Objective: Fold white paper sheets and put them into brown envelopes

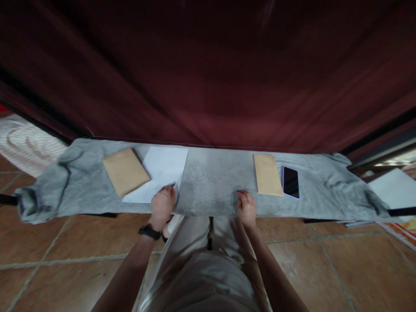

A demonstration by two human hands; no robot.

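My left hand (164, 202) is closed at the near right corner of a white sheet of paper (169, 167), and the paper creases beside the fingers. A brown envelope (126, 172) lies over the left part of that sheet. My right hand (246, 207) rests on the grey cloth (211, 182) with its fingers curled together; whether anything is between them is hidden. Just right of it lies a second, narrower brown envelope (268, 174). Beside that is a phone (290, 182) with a dark screen and pale purple edge.
A dark red curtain-like surface (208, 86) rises behind the cloth-covered narrow bench. Striped fabric (29, 141) hangs at the far left. White paper (394, 190) and colourful printed sheets (401, 232) lie at the far right. Brown floor tiles (325, 268) show below.
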